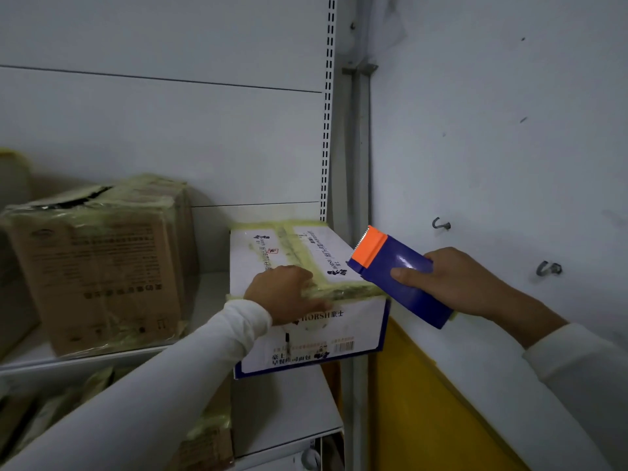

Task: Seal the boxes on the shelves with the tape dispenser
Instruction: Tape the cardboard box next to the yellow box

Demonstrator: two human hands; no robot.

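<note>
Pressing flat on the white box (306, 266), left hand (285, 294) gripped nothing; right hand (455, 283) clasped the tape dispenser (397, 277) off the box's edge, risking loose tape lifting.

The white box (306, 253) is smooth printed cardboard with a soft shine. Yellowish tape (343, 289) on it looks thin, see-through and a bit wrinkly. The brown box (98, 266) is plain matt cardboard, wrapped in the same shiny, crinkled tape. The dispenser (401, 277) is hard plastic: its blue part is glossy and catches the light, and its orange part is duller. The shelf (285, 409) looks like smooth painted metal, pale grey. The wall (492, 147) is matt, with little marks. The sleeves (170, 379) are soft white cloth.
</note>
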